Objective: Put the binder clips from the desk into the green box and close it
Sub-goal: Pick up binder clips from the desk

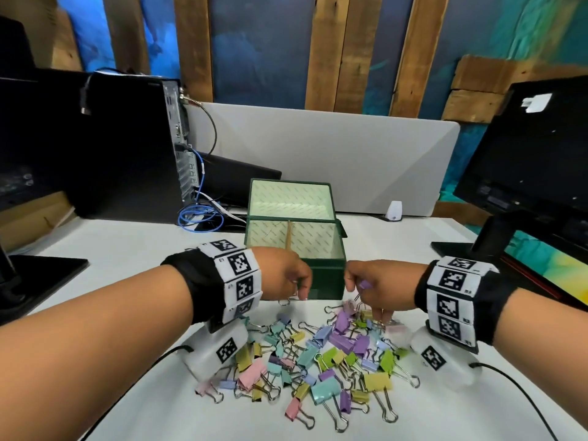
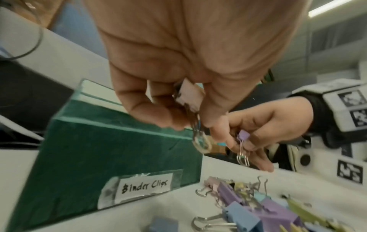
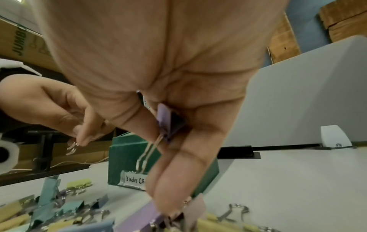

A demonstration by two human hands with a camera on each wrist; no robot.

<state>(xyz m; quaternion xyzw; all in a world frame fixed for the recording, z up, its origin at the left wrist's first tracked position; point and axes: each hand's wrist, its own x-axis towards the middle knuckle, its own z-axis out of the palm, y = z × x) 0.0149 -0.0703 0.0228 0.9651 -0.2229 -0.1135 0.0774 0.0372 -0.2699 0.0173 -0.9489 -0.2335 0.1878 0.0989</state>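
A heap of pastel binder clips (image 1: 318, 354) lies on the white desk in front of the green box (image 1: 296, 249), whose lid stands open; its front bears a "Binder Clips" label (image 2: 145, 187). My left hand (image 1: 286, 278) hovers at the box's front left corner and pinches a pale pink clip (image 2: 188, 97) with its wire loops hanging down. My right hand (image 1: 375, 288) is just right of it, above the heap, with a small purple clip (image 3: 168, 122) held between thumb and fingers. Its lower fingertips touch clips in the heap.
A black computer tower (image 1: 127, 148) with blue cables (image 1: 200, 214) stands back left. A monitor (image 1: 534, 154) stands at right, and a grey divider panel (image 1: 334, 160) runs behind the box. A wooden strip (image 1: 289, 235) leans inside the box.
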